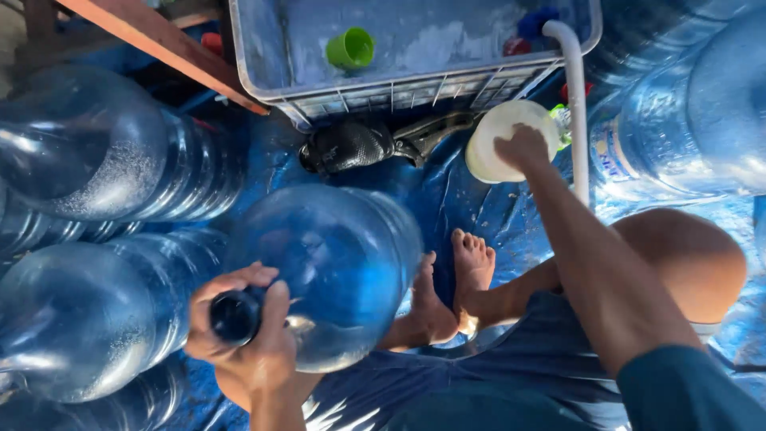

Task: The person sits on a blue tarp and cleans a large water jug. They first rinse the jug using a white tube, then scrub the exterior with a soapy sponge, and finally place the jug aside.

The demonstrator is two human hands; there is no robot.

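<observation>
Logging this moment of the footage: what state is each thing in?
Large water jug: on its side, neck gripped by left hand, uncapped.
White round container: right hand resting on top.
Green cap: loose in the crate.
White hose: hanging over the crate's rim.

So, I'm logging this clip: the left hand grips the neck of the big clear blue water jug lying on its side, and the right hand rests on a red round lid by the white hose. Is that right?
Not quite: the round lid under the right hand is white, not red, as the head view shows. The rest holds: the left hand grips the neck of the big clear blue water jug lying on its side, and the white hose runs beside the lid.
</observation>
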